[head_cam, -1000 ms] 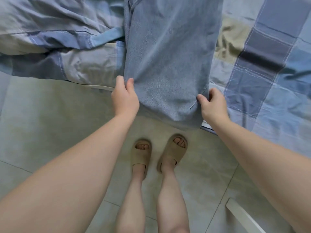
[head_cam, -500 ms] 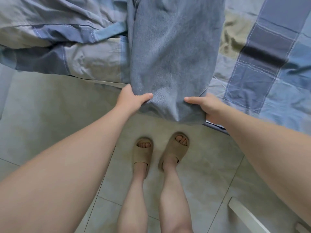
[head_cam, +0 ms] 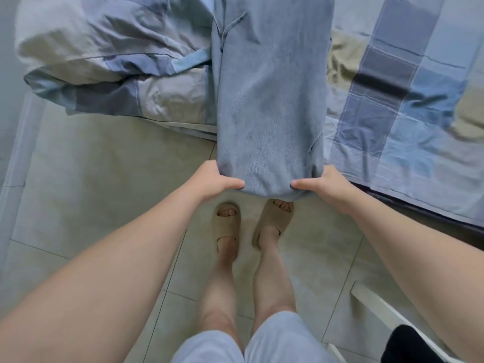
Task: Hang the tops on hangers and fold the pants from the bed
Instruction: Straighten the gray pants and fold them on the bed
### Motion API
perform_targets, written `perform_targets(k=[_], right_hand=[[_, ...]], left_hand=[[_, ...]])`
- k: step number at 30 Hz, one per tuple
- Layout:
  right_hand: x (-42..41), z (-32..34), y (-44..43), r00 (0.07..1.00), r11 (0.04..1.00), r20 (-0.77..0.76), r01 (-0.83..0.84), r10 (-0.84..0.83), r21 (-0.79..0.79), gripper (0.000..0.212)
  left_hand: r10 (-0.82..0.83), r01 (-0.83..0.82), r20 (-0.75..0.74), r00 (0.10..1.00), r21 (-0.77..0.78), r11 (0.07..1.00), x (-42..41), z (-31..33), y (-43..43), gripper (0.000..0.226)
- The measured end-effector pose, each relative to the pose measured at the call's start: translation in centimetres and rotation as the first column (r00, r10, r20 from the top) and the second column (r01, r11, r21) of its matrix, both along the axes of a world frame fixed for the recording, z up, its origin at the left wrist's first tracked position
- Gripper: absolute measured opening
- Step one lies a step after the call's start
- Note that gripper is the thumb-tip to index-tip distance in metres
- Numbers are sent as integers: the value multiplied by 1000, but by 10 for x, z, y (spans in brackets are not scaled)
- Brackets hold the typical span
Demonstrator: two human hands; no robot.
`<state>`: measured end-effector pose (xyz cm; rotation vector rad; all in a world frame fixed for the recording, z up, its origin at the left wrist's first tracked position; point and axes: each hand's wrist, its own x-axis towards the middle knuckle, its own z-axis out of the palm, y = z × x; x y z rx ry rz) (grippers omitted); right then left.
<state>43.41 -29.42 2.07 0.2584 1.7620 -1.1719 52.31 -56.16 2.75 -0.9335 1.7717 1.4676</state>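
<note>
A pair of light blue jeans (head_cam: 269, 100) lies lengthwise over the corner of the bed (head_cam: 408, 119), its near end hanging past the edge above my feet. My left hand (head_cam: 212, 180) grips the left corner of that near end, thumb on top and fingers underneath. The right corner is gripped the same way by my right hand (head_cam: 323, 184). The far part of the jeans runs out of the top of the view.
A crumpled blue, grey and beige checked duvet (head_cam: 110, 64) lies left of the jeans. The tiled floor (head_cam: 99, 179) is below, with my sandalled feet (head_cam: 251, 221) at the bed's corner. A white frame (head_cam: 387, 313) and a black thing (head_cam: 411, 344) sit bottom right.
Both hands have slid down the jeans to the hanging end and drawn it toward me, off the bed's edge. Thumbs now lie on top of the fabric.
</note>
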Motion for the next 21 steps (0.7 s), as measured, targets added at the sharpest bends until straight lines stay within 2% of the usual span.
perform_targets(k=[3, 7, 15, 18, 21], right_hand=[[21, 32, 0, 997, 999, -72, -24, 27, 43, 26], [55, 72, 1, 991, 991, -101, 99, -90, 94, 28], [124, 158, -11, 951, 944, -2, 306, -308, 123, 25], [144, 186, -14, 928, 920, 37, 362, -371, 149, 32], [160, 208, -14, 918, 916, 82, 374, -388, 147, 29]], left_hand=[[28, -28, 5, 1000, 5, 1000, 24, 24, 2, 44], [70, -70, 26, 997, 34, 997, 52, 60, 1, 48], [144, -146, 61, 988, 36, 989, 91, 148, -7, 48], [141, -146, 97, 985, 45, 988, 102, 178, -5, 42], [191, -199, 142, 971, 50, 979, 120, 197, 4, 34]])
